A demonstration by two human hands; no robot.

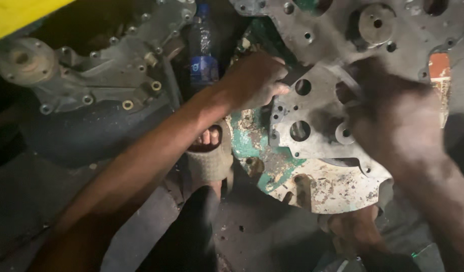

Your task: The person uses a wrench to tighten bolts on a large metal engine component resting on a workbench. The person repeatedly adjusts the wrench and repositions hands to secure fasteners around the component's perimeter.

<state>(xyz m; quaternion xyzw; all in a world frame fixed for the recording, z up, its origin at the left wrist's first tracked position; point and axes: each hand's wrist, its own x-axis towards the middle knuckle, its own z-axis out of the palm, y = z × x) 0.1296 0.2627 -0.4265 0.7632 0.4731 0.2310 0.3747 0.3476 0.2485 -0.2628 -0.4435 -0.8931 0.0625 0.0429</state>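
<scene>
A dim, grimy workshop floor [262, 242] is seen from above, crowded with grey metal engine parts. A small grey plate [312, 128] with several round holes is held above a larger, worn plate [317, 184] with flaking green paint, which lies on the floor beside a sandalled foot [209, 151].

The left hand [257, 80] is closed on the upper left edge of the small grey plate, with the fingers curled over its rim. The right hand [393, 121] is laid over the plate's right side and is blurred; it appears to be clamped on that edge, though the fingers cannot be made out clearly.

A large holed casting [373, 30] is seen just beyond the plate, and a second casting [106, 70] with bolt holes lies to the left. A plastic bottle [203, 48] with a blue label stands between the two castings. A yellow surface [20, 15] shows in the upper left corner.

The plate's edges look thin and sharp, so fingers could be cut if the grip slid. Were the plate let slip, the bare toes just beside it could be struck. In such poor light, holes could be misjudged and the plate set askew.
</scene>
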